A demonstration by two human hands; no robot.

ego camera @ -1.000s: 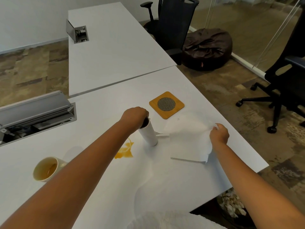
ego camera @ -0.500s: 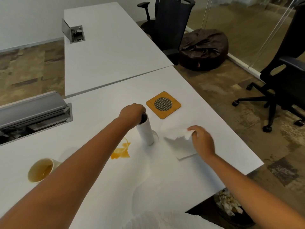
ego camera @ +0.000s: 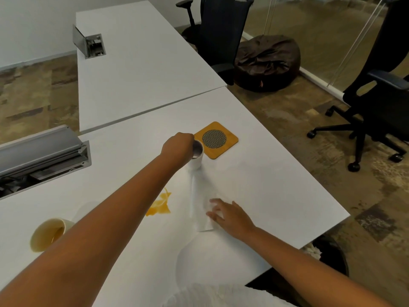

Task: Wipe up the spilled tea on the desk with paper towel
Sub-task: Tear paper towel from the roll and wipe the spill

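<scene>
A small amber tea spill (ego camera: pixel 159 203) lies on the white desk (ego camera: pixel 276 185), just right of my left forearm. My left hand (ego camera: pixel 177 148) grips the top of the upright paper towel roll (ego camera: pixel 195 159). A white paper towel sheet (ego camera: pixel 200 200) trails from the roll toward me, flat on the desk. My right hand (ego camera: pixel 230 214) rests on the near end of that sheet, fingers spread and pressing it down, a hand's width right of the spill.
A tipped cup (ego camera: pixel 47 234) with tea inside lies at the near left. A bamboo coaster (ego camera: pixel 215 140) sits just behind the roll. An open cable tray (ego camera: pixel 42 156) is at the left. Office chairs (ego camera: pixel 376 89) and a beanbag (ego camera: pixel 267 60) stand to the right.
My right hand has pulled the sheet from the right of the roll toward me and left, laying it flat near the spill. My left hand stays on the roll.
</scene>
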